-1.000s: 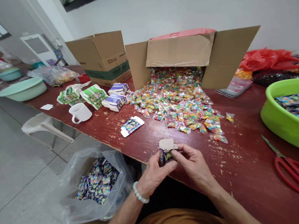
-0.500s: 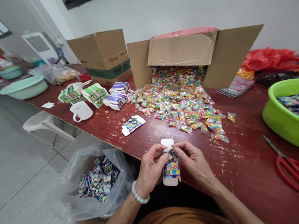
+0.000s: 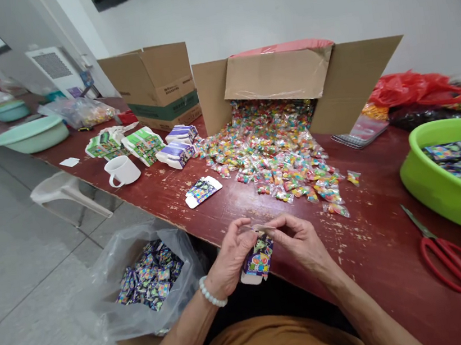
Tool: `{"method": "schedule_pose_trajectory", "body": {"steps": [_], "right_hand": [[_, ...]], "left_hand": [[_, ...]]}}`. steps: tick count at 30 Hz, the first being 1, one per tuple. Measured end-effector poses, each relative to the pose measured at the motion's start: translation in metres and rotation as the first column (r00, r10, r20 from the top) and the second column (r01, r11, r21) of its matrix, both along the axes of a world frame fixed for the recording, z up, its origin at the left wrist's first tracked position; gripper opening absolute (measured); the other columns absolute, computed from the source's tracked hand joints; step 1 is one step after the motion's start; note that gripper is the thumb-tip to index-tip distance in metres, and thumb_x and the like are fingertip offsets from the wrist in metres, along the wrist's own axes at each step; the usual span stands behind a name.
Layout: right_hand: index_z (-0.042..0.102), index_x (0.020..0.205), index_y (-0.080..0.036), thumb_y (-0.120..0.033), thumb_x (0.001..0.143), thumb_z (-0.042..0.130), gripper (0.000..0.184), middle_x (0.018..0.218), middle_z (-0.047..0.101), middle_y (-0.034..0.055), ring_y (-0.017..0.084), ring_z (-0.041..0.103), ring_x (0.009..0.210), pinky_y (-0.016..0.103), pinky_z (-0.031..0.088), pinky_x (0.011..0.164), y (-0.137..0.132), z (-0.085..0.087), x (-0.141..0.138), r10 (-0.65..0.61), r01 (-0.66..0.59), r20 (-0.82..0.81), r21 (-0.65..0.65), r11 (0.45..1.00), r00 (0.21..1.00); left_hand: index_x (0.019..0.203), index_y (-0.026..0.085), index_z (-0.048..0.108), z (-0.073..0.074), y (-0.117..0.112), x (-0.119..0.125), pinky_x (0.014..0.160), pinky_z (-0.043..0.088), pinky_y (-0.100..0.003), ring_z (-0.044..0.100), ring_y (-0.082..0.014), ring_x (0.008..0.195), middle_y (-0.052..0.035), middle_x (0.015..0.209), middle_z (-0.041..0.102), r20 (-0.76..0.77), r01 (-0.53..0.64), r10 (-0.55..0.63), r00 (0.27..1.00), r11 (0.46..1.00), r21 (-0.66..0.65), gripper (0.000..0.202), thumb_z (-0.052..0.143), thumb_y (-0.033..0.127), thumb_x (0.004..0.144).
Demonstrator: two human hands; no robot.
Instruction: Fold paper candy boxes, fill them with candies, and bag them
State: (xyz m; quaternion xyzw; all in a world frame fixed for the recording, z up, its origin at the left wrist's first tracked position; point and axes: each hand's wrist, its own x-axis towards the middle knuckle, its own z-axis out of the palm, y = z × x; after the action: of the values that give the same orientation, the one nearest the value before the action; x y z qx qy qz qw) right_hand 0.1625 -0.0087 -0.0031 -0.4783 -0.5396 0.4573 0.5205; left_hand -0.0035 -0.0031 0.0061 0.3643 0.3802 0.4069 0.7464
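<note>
At the worktop's near edge [image 3: 163, 214], a small box [image 3: 259, 260] is pinched by the left hand [image 3: 228, 261] and right hand [image 3: 301, 242], and could be creased by hard pressing.

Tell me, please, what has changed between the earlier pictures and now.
The small carton has tilted, its lower end swinging left; its top flap, upright half a second ago, now looks bent over. The left hand and right hand still hold it. The mug, scissors and loose carton stayed put.
</note>
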Motion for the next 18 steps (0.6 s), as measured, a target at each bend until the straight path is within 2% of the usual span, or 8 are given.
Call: {"method": "schedule_pose_trajectory", "body": {"steps": [2,4,6,10,14,16,18], "right_hand": [[0.069,0.082,-0.019,-0.039,0.083,0.064,0.020,0.080,0.070,0.0035,0.016,0.062,0.067,0.027,0.049,0.064,-0.003,0.001,0.000,0.014,-0.015,0.045,0.024,1.000,0.999],[0.069,0.083,-0.020,-0.038,0.085,0.061,0.020,0.087,0.071,0.0056,0.019,0.065,0.075,0.030,0.050,0.069,-0.006,0.004,-0.001,0.068,-0.075,0.121,0.056,0.996,0.990],[0.067,0.078,-0.019,-0.040,0.087,0.058,0.024,0.090,0.071,0.0066,0.020,0.066,0.077,0.031,0.051,0.072,-0.006,0.006,-0.001,0.094,-0.101,0.141,0.043,0.994,0.986],[0.063,0.072,-0.017,-0.043,0.087,0.057,0.030,0.078,0.071,0.0045,0.017,0.064,0.064,0.029,0.051,0.065,0.000,0.010,0.001,0.094,-0.087,0.071,-0.102,0.991,0.993],[0.066,0.089,-0.017,-0.040,0.085,0.061,0.024,0.070,0.067,0.0014,0.013,0.059,0.051,0.026,0.048,0.053,0.005,0.008,0.001,0.196,-0.192,0.007,-0.167,0.967,0.981],[0.066,0.096,-0.018,-0.039,0.085,0.061,0.024,0.079,0.069,0.0025,0.012,0.058,0.050,0.025,0.047,0.049,0.004,0.006,-0.002,0.224,-0.229,-0.049,-0.145,0.962,0.973],[0.066,0.090,-0.019,-0.034,0.085,0.063,0.016,0.091,0.069,0.0043,0.013,0.062,0.061,0.025,0.049,0.055,0.000,0.004,-0.006,0.148,-0.149,-0.023,-0.051,0.988,0.989]], "left_hand": [[0.116,0.019,0.049,0.000,-0.002,0.002,0.050,0.050,-0.024,0.064,-0.0144,0.056,-0.0039,0.081,0.066,0.036,0.122,-0.119,0.992,0.988,-0.097,0.048,0.057,0.055,0.084],[0.123,0.018,0.048,-0.001,-0.003,0.004,0.041,0.047,-0.024,0.062,-0.0157,0.044,-0.0045,0.072,0.065,0.041,0.178,-0.174,0.984,0.971,-0.156,0.057,0.045,0.063,0.086],[0.129,0.020,0.046,-0.001,-0.004,0.006,0.038,0.045,-0.023,0.060,-0.0157,0.040,-0.0040,0.067,0.065,0.030,0.178,-0.175,0.984,0.968,-0.178,0.062,0.040,0.065,0.087],[0.132,0.021,0.047,-0.002,-0.004,0.009,0.037,0.045,-0.022,0.059,-0.0147,0.039,-0.0037,0.065,0.065,-0.016,0.158,-0.164,0.986,0.972,-0.172,0.067,0.033,0.069,0.087],[0.127,0.016,0.054,-0.003,-0.004,0.010,0.036,0.043,-0.020,0.058,-0.0132,0.039,-0.0047,0.064,0.065,-0.080,0.131,-0.145,0.986,0.979,-0.156,0.073,0.032,0.072,0.085],[0.126,0.015,0.055,-0.003,-0.003,0.011,0.036,0.043,-0.020,0.058,-0.0132,0.039,-0.0039,0.064,0.064,-0.085,0.117,-0.130,0.988,0.983,-0.143,0.073,0.035,0.071,0.085],[0.129,0.017,0.053,-0.004,-0.002,0.011,0.038,0.045,-0.022,0.058,-0.0133,0.041,-0.0036,0.067,0.065,-0.075,0.098,-0.107,0.991,0.989,-0.111,0.069,0.039,0.068,0.085]]}}
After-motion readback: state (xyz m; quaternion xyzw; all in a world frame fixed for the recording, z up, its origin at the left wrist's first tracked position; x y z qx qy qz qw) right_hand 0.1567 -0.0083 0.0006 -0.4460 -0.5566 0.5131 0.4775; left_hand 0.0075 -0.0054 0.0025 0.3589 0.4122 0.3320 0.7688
